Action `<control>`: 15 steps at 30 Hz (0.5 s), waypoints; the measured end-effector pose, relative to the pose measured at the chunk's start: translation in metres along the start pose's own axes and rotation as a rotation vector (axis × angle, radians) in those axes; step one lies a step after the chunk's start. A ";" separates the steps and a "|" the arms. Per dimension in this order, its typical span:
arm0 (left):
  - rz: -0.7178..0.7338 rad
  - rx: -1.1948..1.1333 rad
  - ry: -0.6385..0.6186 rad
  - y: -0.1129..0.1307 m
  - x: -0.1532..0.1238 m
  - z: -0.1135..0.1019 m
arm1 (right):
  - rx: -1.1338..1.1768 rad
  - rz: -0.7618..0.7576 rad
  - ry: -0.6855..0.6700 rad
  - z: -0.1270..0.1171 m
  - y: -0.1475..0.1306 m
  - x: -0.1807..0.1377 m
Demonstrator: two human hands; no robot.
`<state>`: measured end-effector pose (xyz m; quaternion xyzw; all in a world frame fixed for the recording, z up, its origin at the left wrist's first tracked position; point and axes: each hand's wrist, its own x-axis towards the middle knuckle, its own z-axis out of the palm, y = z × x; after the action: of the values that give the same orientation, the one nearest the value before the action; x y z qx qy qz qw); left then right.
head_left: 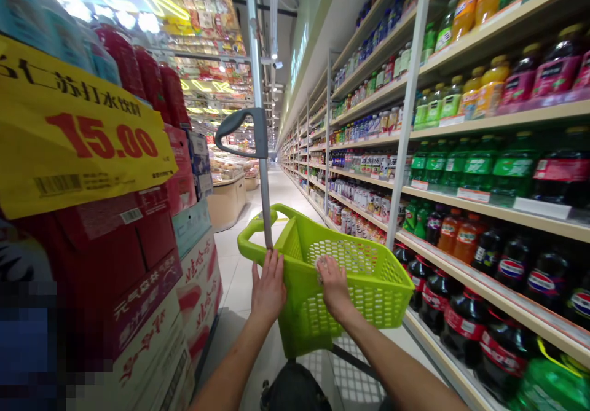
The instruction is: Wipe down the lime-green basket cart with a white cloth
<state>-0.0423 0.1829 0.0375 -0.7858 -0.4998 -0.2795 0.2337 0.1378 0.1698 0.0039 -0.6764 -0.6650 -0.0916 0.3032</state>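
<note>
Left hand (267, 291) fingers (271, 262) lie apart, flat on the near corner of the basket (369, 288) by its pole (266, 208); right hand (334, 288) fingers (324, 270) curl over the near rim (lightly, I judge). Steering goes best with even pressure from both, as the basket stands mid-aisle between cartons (138, 263) and shelves (483, 211).

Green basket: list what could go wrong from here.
1. The lime-green plastic basket looks tilted, with only the left hand and right hand at its near rim; it might tip.
2. The stack of red cardboard cartons stands close on the left; the basket could knock it.
3. Dark plastic soda bottles crowd under the low right shelf; a swing might dislodge one.
</note>
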 end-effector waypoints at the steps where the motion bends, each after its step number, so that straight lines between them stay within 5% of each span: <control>1: 0.038 -0.009 -0.023 0.008 -0.001 0.002 | 0.012 -0.052 0.007 0.002 -0.004 0.000; 4: 0.094 -0.028 -0.114 0.026 -0.003 0.008 | 0.015 -0.162 0.045 0.004 -0.001 0.000; 10: 0.109 -0.002 -0.173 0.040 -0.001 0.013 | -0.144 0.043 0.121 -0.008 0.093 -0.027; 15: 0.134 -0.010 -0.228 0.058 0.004 0.016 | -0.195 0.026 0.108 -0.011 0.119 -0.038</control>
<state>0.0154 0.1732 0.0238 -0.8452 -0.4682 -0.1747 0.1893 0.2502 0.1403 -0.0418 -0.7052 -0.6270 -0.1880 0.2726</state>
